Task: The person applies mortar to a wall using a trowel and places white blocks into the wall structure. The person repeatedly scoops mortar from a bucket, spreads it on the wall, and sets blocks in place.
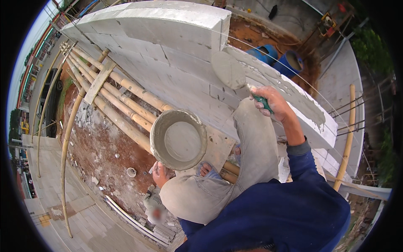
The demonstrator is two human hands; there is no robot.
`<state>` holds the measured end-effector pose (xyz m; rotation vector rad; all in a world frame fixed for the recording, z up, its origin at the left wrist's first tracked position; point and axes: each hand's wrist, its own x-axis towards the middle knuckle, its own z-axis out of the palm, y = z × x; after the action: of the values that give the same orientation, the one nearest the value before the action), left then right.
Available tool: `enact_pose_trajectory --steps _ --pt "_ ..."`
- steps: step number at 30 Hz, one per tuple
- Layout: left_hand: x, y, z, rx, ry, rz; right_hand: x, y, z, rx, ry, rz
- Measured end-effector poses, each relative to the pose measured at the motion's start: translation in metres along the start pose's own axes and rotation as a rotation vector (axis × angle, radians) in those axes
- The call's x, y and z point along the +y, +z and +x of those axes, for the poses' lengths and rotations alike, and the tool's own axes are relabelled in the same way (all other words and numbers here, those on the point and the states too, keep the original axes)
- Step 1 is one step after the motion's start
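Observation:
My right hand (268,101) grips the green handle (261,102) of a trowel whose mortar-coated blade (226,67) rests over the top of a white block wall (147,50). Wet grey mortar (302,105) is spread unevenly along the lower course's top, right of the blade. A mortar-caked bucket (178,138), grey inside, stands on the bamboo scaffold by my sandalled foot (205,170). My left hand (159,174) is just below the bucket's left side, fingers curled on something small that I cannot make out.
Bamboo poles (117,96) and boards form the scaffold over a dirt ground (105,147). A co-worker (153,203) is below at left. Blue barrels (287,63) sit behind the wall. A taut string crosses above it; rebar and an upright bamboo pole (346,147) are at right.

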<state>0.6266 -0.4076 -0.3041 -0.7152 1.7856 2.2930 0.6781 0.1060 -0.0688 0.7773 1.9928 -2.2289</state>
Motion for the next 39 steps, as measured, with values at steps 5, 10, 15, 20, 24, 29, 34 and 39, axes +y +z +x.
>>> enact_pose_trajectory --steps 5,10,15,20,24,29,34,39 --pt "0.019 0.007 0.002 0.017 -0.010 -0.044 0.009 -0.037 0.064 0.472 -0.150 -0.864" --pt "0.031 0.001 0.008 0.052 -0.005 -0.002 0.011 -0.028 0.088 0.561 -0.139 -1.032" --pt "0.023 -0.037 0.018 0.106 -0.005 -0.006 0.026 -0.054 0.072 0.583 -0.173 -1.055" --pt "0.019 -0.043 0.020 0.134 -0.040 0.008 0.040 -0.077 0.037 0.671 -0.167 -1.154" --pt "0.018 -0.035 0.033 0.071 -0.079 0.003 0.046 -0.080 0.013 0.764 -0.214 -1.107" --pt "0.005 -0.048 0.043 0.064 -0.084 0.009 0.060 -0.092 0.002 0.915 -0.336 -1.104" --pt "-0.032 -0.111 0.051 0.106 -0.038 -0.059 0.070 -0.093 -0.004 0.995 -0.227 -1.184" --pt "-0.052 -0.124 0.023 0.184 -0.148 0.054 0.096 -0.118 -0.004 0.806 -0.570 -1.393"
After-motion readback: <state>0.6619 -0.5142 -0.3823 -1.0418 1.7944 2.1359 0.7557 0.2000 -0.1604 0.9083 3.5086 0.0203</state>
